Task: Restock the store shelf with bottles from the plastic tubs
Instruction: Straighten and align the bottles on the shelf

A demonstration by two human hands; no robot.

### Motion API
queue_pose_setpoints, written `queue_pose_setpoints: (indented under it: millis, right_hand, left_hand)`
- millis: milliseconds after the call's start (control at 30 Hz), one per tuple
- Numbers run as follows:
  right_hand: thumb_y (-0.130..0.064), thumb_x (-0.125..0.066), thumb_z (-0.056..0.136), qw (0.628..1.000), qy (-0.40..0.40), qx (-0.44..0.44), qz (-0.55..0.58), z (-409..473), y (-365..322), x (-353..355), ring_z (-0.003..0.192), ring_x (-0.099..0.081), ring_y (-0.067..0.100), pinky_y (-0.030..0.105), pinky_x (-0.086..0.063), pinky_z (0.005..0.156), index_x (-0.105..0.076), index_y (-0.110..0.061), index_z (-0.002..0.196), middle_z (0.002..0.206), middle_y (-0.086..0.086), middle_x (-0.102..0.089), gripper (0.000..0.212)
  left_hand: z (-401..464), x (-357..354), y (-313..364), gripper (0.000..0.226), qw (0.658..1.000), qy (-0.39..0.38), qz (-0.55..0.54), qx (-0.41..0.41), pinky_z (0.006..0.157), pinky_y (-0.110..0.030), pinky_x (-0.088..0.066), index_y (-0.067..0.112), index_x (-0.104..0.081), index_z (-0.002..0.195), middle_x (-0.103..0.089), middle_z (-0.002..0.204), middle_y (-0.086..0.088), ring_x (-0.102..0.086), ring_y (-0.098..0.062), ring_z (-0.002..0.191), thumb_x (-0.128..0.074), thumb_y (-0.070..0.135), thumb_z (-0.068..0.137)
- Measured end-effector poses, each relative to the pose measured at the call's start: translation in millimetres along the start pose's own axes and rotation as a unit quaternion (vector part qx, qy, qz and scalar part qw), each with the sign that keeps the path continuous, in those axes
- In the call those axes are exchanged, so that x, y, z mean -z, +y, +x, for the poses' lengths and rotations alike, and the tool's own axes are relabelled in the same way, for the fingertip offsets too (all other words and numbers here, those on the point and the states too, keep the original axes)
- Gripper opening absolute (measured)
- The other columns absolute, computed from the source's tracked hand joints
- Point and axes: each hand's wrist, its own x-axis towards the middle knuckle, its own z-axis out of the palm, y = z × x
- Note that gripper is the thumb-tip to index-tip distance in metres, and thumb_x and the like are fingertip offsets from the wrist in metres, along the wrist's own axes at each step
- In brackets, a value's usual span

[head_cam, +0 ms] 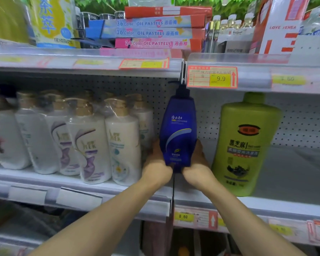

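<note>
Both hands are on it: the tall dark-blue plastic pump bottle (pixel 179 130) stands upright at dead centre of the view, its base down at the front edge of the white metal store shelf (pixel 100 183), right on the seam where 2 shelf sections meet. The left hand (pixel 156 163) is wrapped round the lower left side of the bottle, the right hand (pixel 198 163) grasps the lower right side, and the 2 come together under its base. Its black pump head (pixel 182 90) reaches up to just under the price rail of the shelf above.

At 9 o'clock from the blue bottle, a packed group of white pump bottles with gold caps (pixel 92 143), wrapped in clear film, fills the left shelf section; the nearest one sits just beside the left hand. At 3 o'clock stands a large lime-green plastic bottle with a black-and-red label (pixel 246 145), close to the right hand, though whether they touch is unclear.

At 1 o'clock, a pink-and-yellow price tag reading 9.9 (pixel 211 77) is clipped to the upper rail. At 12 o'clock, up on the higher shelf, flat boxes of oil pastels (pixel 151 33) lie stacked. At 6 o'clock, a yellow tag reading 8.80 (pixel 184 216) sits on the lower rail.
</note>
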Motion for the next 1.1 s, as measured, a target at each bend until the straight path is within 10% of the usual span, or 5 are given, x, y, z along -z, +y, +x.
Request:
queue_pose_setpoints:
  millis: [400,533,633,800,1100]
  right_hand:
    - [-0.008,-0.061,0.081,0.997,0.019,-0.031,-0.063,-22.6,5.9,14.5,0.125,-0.045,0.038,0.038,-0.046,0.094,0.007,-0.011,0.148,0.145,0.019,-0.036,0.095]
    - [-0.01,-0.061,0.082,0.994,0.015,-0.06,-0.086,-31.3,-1.7,16.7,0.112,-0.054,0.035,0.025,-0.042,0.073,-0.025,-0.004,0.143,0.134,0.021,-0.049,0.071]
    - [-0.015,-0.067,0.082,0.993,0.052,-0.044,-0.094,-50.0,-18.3,19.2,0.11,-0.055,0.033,0.031,-0.049,0.083,-0.036,-0.007,0.137,0.129,0.018,-0.05,0.064]
    - [-0.013,-0.063,0.087,0.99,0.106,0.068,-0.07,-80.5,-63.3,9.8,0.128,-0.038,0.03,0.038,-0.037,0.104,-0.031,-0.015,0.139,0.139,0.012,-0.032,0.061]
    - [-0.007,-0.053,0.09,0.998,-0.028,0.026,0.042,-34.7,-98.5,-32.6,0.124,-0.045,0.031,0.024,-0.035,0.085,-0.026,-0.014,0.144,0.142,0.013,-0.04,0.06]
  left_hand:
    - [-20.1,6.9,7.2,0.07,0.995,-0.072,0.009,-0.064,0.088,-0.041,-0.052,0.02,-0.032,0.139,-0.057,0.127,-0.008,-0.059,-0.03,0.11,-0.061,0.002,0.077]
    - [-21.3,19.6,7.9,0.075,0.992,-0.106,0.042,-0.062,0.091,-0.036,-0.052,0.023,-0.028,0.143,-0.057,0.129,-0.008,-0.057,-0.03,0.114,-0.064,0.006,0.079]
    - [-27.1,29.4,6.8,0.071,0.986,-0.11,0.108,-0.059,0.093,-0.032,-0.048,0.018,-0.028,0.144,-0.055,0.132,-0.01,-0.054,-0.028,0.119,-0.066,0.011,0.084]
    - [-44.4,58.5,-1.3,0.06,0.989,-0.006,0.139,-0.05,0.093,-0.037,-0.049,0.017,-0.035,0.136,-0.055,0.126,-0.006,-0.055,-0.024,0.115,-0.067,0.021,0.086]
    - [-54.4,127.7,-30.8,0.056,0.97,0.192,0.143,-0.038,0.087,-0.036,-0.046,0.019,-0.036,0.119,-0.039,0.122,-0.001,-0.046,-0.019,0.11,-0.073,0.031,0.079]
